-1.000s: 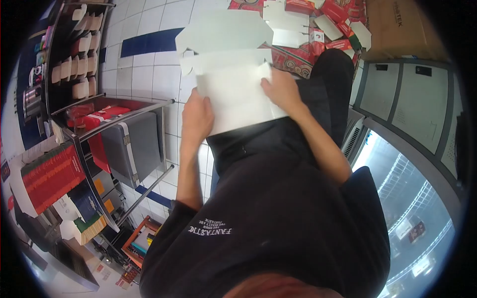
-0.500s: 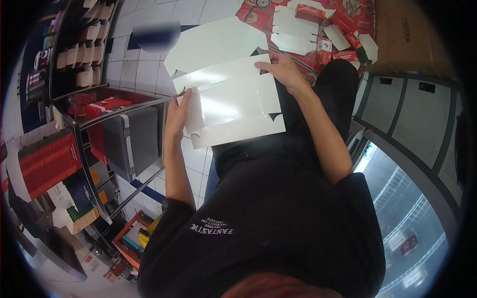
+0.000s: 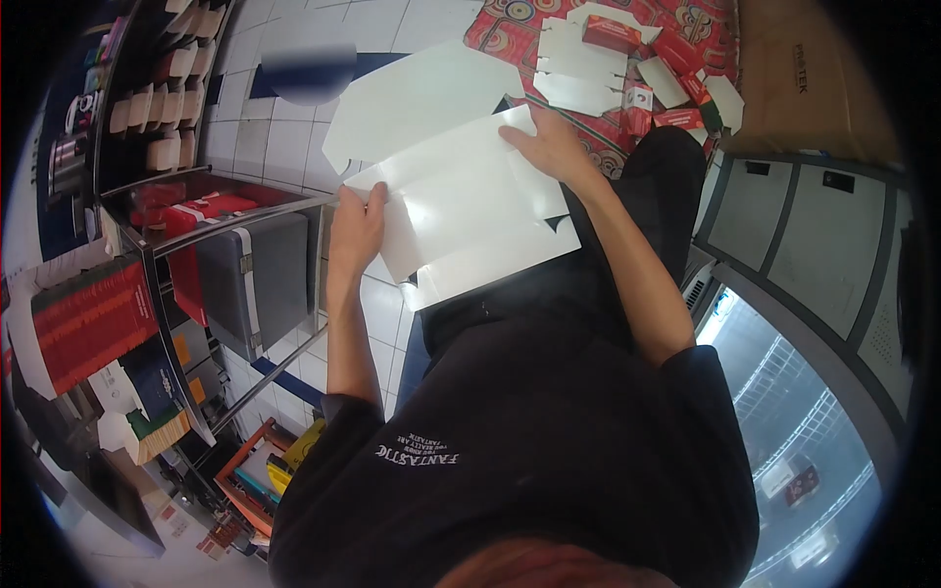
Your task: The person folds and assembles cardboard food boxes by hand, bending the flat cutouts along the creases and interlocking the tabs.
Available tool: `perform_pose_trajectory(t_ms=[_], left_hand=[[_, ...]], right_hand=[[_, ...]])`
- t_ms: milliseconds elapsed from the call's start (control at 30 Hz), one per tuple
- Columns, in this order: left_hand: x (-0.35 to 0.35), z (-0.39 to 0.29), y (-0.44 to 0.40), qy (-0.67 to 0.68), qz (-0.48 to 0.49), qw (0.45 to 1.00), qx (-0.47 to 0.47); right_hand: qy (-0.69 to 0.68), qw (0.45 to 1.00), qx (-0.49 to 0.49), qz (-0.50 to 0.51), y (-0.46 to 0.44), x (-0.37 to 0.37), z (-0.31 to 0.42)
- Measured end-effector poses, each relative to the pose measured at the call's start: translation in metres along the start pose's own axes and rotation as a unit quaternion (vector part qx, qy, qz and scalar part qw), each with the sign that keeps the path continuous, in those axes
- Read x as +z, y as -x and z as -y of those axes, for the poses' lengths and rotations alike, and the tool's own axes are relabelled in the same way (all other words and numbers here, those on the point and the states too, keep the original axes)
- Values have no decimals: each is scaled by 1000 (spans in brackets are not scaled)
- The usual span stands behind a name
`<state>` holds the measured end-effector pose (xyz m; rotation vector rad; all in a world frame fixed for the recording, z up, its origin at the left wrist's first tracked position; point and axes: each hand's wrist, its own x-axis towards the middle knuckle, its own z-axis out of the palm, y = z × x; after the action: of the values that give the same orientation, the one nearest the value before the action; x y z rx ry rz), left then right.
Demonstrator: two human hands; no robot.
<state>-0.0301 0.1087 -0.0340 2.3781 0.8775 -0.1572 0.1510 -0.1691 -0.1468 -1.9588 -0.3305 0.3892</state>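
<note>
A white, glossy box blank with creases, flaps and notched corners is held out above my lap, its large far panel folded up and away from me. My left hand grips its left edge near the main crease, thumb on top. At the right edge, my right hand pinches the card by the upper corner, with the thumb on top and the fingers hidden beneath.
Red and white cartons and a flattened white blank lie on a patterned red mat. To the left stands a metal-framed rack beside a grey case. Grey cabinets and a brown carton are on the right.
The near side of the blank has swung slightly right and towards me, and its left side flap has tilted. Both hands keep their grip; the left fingers have curled closer around the edge.
</note>
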Motion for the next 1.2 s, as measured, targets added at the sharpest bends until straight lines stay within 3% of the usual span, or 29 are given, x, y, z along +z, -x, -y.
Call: perform_pose_trajectory(t_ms=[67, 100, 133, 167, 333, 533, 833, 900, 1000, 1133, 1200], left_hand=[[-4, 5, 7, 9, 1, 1000, 14], [-6, 6, 0, 22, -5, 999, 40], [-4, 20, -7, 54, -15, 996, 64], [-4, 20, -10, 50, -30, 997, 55], [-18, -11, -3, 104, -30, 993, 43], [-22, -24, -1, 81, -49, 994, 59], [-19, -37, -14, -100, -60, 992, 44], [6, -34, -28, -241, -77, 966, 55], [36, -40, -43, -329, -84, 937, 80], [24, -38, -47, -323, -82, 940, 76], [-7, -33, -46, -128, -59, 989, 38]], right_hand=[[17, 994, 57, 96, -9, -3, -17], [93, 989, 79, 79, -10, 0, -19], [111, 993, 18, 34, -14, 13, -41], [117, 993, 16, 19, -17, 14, -42], [135, 989, -22, -53, 9, 2, 49], [261, 960, -51, -91, 18, 48, 50], [172, 982, -69, -46, 49, 9, 87], [174, 979, -89, -56, 52, 9, 96], [194, 971, -121, -72, 58, 2, 112], [168, 978, -107, -59, 48, -4, 99], [153, 981, -99, -60, 41, -6, 83]])
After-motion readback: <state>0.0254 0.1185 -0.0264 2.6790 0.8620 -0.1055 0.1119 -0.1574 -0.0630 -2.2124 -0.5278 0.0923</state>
